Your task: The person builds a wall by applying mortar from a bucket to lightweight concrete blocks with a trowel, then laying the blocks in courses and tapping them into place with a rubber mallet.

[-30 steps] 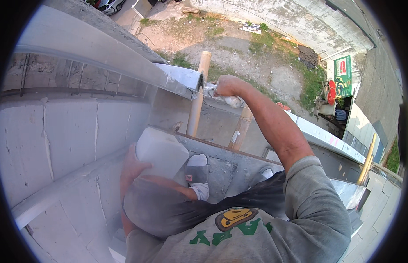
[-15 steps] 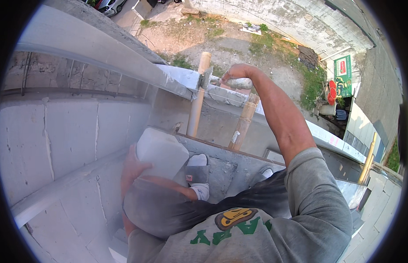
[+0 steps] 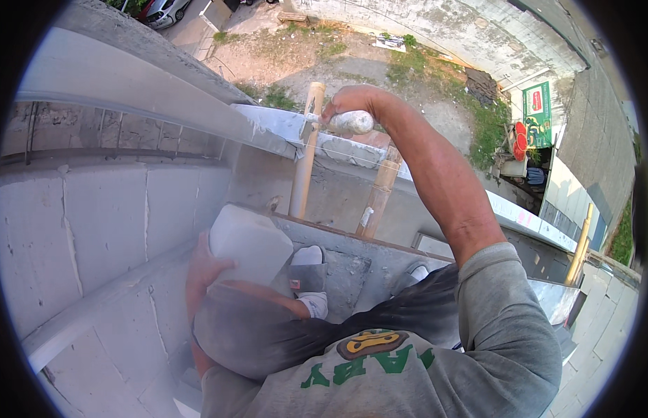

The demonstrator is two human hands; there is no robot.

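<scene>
My left hand [image 3: 207, 265] is wrapped round the near left side of a pale grey block [image 3: 251, 240], which is held tilted over my bent leg. Out ahead, my right hand [image 3: 355, 103] grips a trowel [image 3: 352, 123] by its thick, mortar-crusted handle. Its blade is mostly hidden, at the top of an upright bamboo pole [image 3: 303, 171]. Just beyond runs the top of a low block wall [image 3: 352, 150], with a thin string stretched along it.
A wooden post [image 3: 379, 189] stands right of the bamboo pole. At left rises a grey block wall [image 3: 104, 216] with a projecting ledge. My feet are on a mortar-stained platform [image 3: 348, 279]. Far below lie a dirt yard [image 3: 268, 59] and a parked car [image 3: 164, 12].
My right hand has turned and shifted slightly left with the trowel; its blade, seen edge-on before, is now mostly out of sight. My left hand keeps hold of the block. The view has shifted slightly.
</scene>
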